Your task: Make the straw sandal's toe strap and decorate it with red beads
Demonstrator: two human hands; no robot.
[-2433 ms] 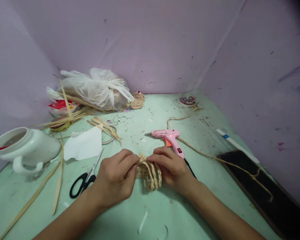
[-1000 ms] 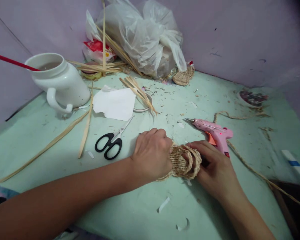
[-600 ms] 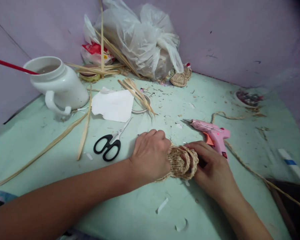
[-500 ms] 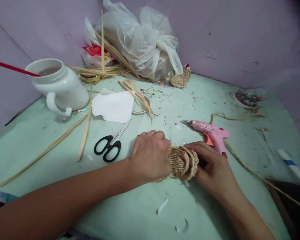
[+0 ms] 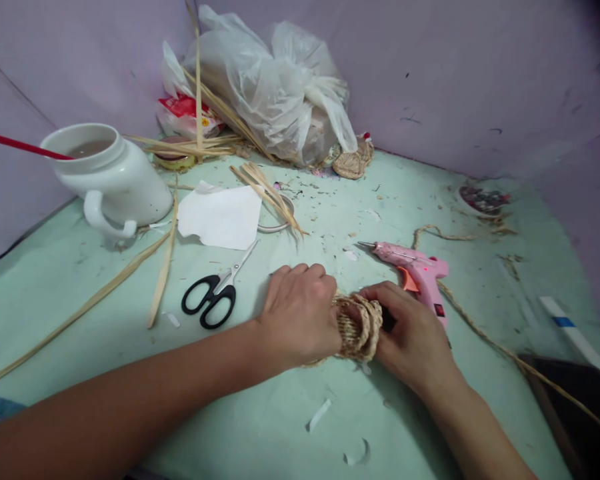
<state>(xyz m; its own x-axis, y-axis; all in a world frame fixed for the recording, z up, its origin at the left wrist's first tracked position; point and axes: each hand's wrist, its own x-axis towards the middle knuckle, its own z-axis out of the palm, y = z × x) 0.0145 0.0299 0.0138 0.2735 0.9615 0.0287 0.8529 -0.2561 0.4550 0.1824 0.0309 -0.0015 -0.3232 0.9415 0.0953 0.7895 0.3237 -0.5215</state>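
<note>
A small woven piece of coiled jute rope [image 5: 357, 328] sits on the pale green table [image 5: 260, 413] between my hands. My left hand [image 5: 300, 313] is closed against its left side, fingers curled over it. My right hand [image 5: 410, 337] presses on its right side, fingers bent around the coils. A pink glue gun [image 5: 413, 270] lies just beyond my right hand with its red light on. Black-handled scissors [image 5: 213, 299] lie to the left of my left hand.
A white jug [image 5: 107, 180] with a red stick stands at the far left. White paper [image 5: 220, 217], straw strips [image 5: 270, 190] and a plastic bag [image 5: 275, 87] lie behind. A jute cord [image 5: 485, 333] trails right toward a dark tray [image 5: 575, 400]. A small dish [image 5: 483, 200] sits far right.
The view has swung left and down since the oldest frame. Both hands stay on the woven piece, and my right hand has pressed the coils closer to my left hand.
</note>
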